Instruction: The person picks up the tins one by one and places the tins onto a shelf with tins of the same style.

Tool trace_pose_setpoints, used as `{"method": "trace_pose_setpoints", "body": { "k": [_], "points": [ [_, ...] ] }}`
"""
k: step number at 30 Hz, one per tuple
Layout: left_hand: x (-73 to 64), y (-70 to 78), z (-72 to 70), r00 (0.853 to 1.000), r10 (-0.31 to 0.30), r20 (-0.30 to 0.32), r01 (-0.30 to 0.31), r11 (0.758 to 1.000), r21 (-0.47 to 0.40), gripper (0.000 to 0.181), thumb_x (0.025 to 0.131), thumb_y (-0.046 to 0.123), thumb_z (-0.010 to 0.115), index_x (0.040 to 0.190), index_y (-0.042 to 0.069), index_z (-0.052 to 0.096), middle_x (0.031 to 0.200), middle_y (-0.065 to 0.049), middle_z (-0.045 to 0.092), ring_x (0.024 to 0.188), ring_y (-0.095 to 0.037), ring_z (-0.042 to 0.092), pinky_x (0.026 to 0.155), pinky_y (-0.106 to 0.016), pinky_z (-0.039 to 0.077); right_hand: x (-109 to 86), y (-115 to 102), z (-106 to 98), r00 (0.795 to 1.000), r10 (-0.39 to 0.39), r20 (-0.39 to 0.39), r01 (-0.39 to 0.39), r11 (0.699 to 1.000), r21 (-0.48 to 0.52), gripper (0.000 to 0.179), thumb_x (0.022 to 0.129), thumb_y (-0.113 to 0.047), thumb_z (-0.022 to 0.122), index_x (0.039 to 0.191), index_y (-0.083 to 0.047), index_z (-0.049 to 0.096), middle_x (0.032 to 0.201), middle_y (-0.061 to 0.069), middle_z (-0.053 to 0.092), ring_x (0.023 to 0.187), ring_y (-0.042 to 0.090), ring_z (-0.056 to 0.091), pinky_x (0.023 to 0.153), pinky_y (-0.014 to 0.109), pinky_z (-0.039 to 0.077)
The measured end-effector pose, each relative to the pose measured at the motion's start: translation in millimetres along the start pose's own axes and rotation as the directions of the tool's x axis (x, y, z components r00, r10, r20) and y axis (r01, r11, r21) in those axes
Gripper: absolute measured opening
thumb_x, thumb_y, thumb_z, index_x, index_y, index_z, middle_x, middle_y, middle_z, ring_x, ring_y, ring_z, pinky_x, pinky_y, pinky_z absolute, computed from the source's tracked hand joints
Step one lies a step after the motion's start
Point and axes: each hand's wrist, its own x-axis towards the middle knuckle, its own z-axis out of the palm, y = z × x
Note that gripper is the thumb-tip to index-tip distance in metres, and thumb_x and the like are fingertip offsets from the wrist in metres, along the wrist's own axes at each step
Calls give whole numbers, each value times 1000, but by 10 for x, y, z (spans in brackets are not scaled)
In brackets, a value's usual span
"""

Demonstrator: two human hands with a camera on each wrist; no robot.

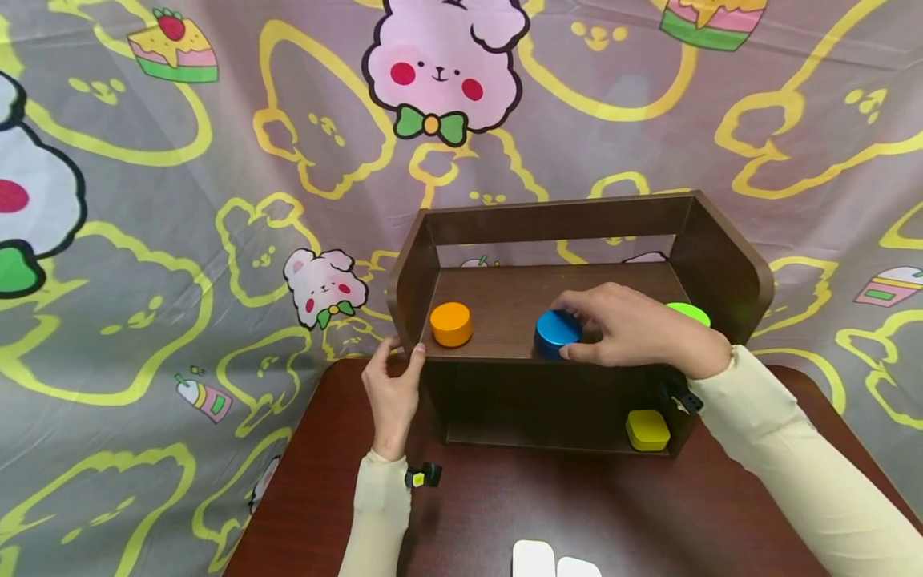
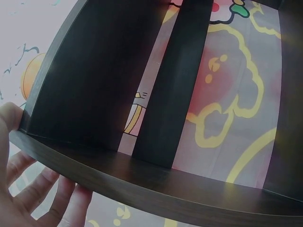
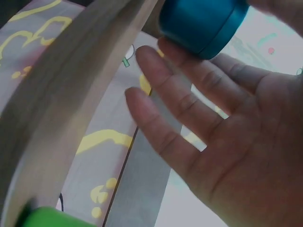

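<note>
A dark brown two-level shelf stands on the table. My right hand pinches a blue round tin between thumb and fingers at the front edge of the upper board; in the right wrist view the ring and little fingers extend free of the blue tin. My left hand grips the shelf's left side at the upper board's front corner. The left wrist view shows its fingers around the panel's edge. An orange round tin sits at the upper board's left end, close to that hand.
A green round tin is at the upper board's right end, partly behind the right wrist. Below, a yellow square tin sits at the lower right. Two white pieces lie at the table's near edge. Patterned cloth hangs behind.
</note>
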Motion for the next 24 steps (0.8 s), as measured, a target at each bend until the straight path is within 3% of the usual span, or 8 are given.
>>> {"method": "trace_pose_setpoints", "body": {
  "k": [8,17,24],
  "points": [
    [-5,-28,-8,1000,-11,-2,11,1000,-15,19,91,18,81,104,6,76,98,-14,77,89,-31,68,84,-42,51,61,-5,-42,997,75,13,-74,997,-19,48,91,-31,79,129,-6,66,113,7,76,85,11,71,81,40,59],
    [-8,-37,-4,1000,-11,-1,11,1000,-6,18,90,18,81,104,7,76,97,-13,77,89,-25,68,85,-39,51,152,28,-9,994,100,36,-99,995,-20,44,93,-28,78,128,-5,64,109,7,73,84,16,61,78,37,51],
    [4,-13,10,1000,3,-2,-3,1000,-21,18,90,17,81,102,6,75,95,-14,77,88,-28,68,85,-37,50,185,59,-3,991,124,54,-124,992,-5,47,93,-28,77,130,-4,63,114,10,73,88,19,63,82,42,55]
  ]
}}
